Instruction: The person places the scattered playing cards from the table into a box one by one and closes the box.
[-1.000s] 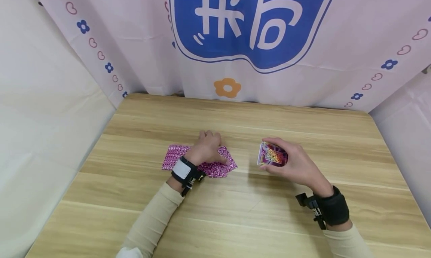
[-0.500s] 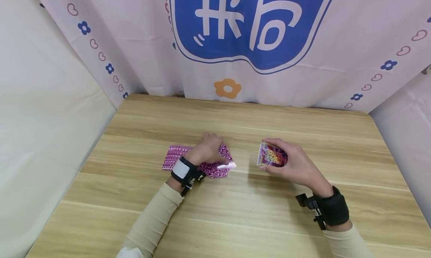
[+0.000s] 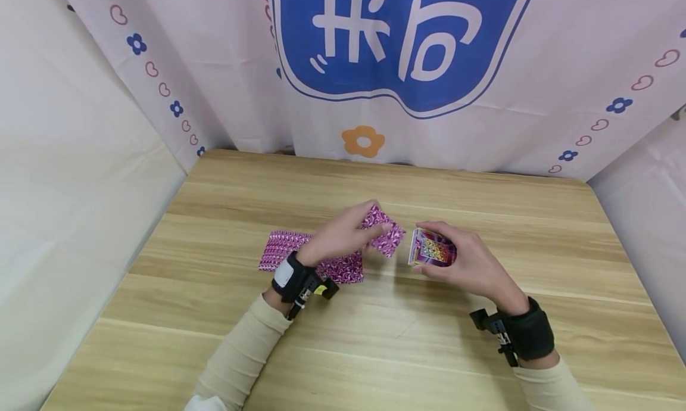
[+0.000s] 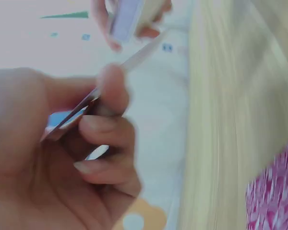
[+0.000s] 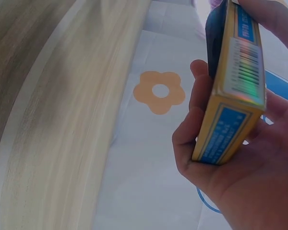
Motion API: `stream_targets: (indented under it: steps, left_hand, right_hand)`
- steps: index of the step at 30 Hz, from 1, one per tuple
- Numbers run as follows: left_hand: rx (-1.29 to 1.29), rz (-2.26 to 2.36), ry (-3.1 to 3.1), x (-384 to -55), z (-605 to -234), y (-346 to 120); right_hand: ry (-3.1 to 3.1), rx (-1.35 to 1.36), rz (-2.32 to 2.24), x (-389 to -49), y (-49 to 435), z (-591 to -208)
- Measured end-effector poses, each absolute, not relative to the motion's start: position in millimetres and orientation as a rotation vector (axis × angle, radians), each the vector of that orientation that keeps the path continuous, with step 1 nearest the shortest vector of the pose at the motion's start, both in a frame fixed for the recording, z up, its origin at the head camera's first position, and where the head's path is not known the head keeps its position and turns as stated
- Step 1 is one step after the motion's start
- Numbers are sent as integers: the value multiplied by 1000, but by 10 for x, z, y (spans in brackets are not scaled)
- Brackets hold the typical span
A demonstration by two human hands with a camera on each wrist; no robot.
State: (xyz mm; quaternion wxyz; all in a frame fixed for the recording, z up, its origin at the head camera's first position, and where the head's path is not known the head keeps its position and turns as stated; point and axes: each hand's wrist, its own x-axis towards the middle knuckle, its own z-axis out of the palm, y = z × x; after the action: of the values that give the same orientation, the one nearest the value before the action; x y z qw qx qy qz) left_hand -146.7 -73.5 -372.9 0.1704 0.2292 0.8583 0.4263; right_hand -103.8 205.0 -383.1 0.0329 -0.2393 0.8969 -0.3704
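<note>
My left hand [image 3: 345, 235] pinches a magenta-and-white patterned playing card [image 3: 388, 235] above the table. The card [image 4: 143, 53] appears nearly edge-on in the left wrist view, between thumb and fingers. To the right, my right hand [image 3: 474, 259] grips a small card box [image 3: 433, 248] from its right side, with the box's left end facing the card. In the right wrist view the box [image 5: 242, 79] shows a yellow edge, blue labels and a barcode. Below my left forearm and hand, more patterned cards [image 3: 281, 250] lie spread in an overlapping row, partly hidden by the hand.
The wood-grain table [image 3: 418, 351] carries the cards. Behind it hangs a white cloth [image 3: 514, 137] with a blue emblem and an orange flower [image 3: 363, 141]. Pale cloth walls [image 3: 80, 220] stand at the sides. Each wrist wears a black strap with a small camera [image 3: 527, 330].
My left hand has lifted a card off the right end of the row and moved it rightward, close to the box. My right hand holds the box almost still.
</note>
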Motion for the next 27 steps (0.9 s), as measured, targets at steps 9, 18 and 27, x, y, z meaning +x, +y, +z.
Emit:
stream_targets:
  steps: [9,18,27]
  left_hand:
    - [433,1541,2410,-1318,-3645,-510]
    - [384,1591,2382,-1278,-3684,-444]
    - [346,1611,2369,-1250,-3668,-415]
  right_hand:
    - [2790,-751,-1125,-1047,2054,-3831]
    - [2841,-679,-1143,-1049,2053,-3829]
    - [2840,-657,-1145,-1044,2062,-3822]
